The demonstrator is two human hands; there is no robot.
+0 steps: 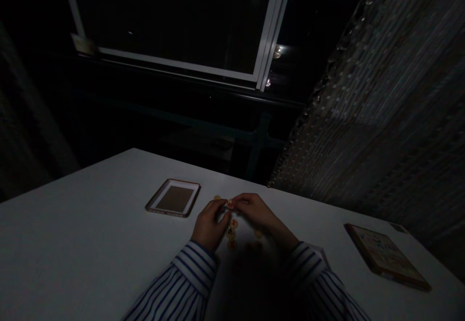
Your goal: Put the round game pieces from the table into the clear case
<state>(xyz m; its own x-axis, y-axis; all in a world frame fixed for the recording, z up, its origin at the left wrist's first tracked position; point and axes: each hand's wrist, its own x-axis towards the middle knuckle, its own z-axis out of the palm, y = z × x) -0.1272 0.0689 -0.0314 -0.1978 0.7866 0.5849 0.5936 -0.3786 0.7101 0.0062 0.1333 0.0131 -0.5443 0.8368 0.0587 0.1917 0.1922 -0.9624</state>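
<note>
Round Chinese chess pieces lie on the white table in front of me. My left hand point(210, 223) and my right hand point(257, 209) meet over them, both pinching one chess piece point(230, 204) between the fingertips. Below it, a piece with a red character point(233, 223), one with a dark character point(230, 234) and another red one point(232, 245) run in a line toward me. Beyond my left fingers a further piece point(217, 197) is partly hidden. Another chess piece point(257, 234) lies under my right wrist, in shadow.
On the white table point(109, 229), an open shallow tray or box lid point(174, 197) lies left of my hands. A flat picture-covered box point(387, 251) lies at the right. A bead curtain point(356, 117) hangs behind the right side, and a white-framed window point(174, 64) is beyond. The room is dim.
</note>
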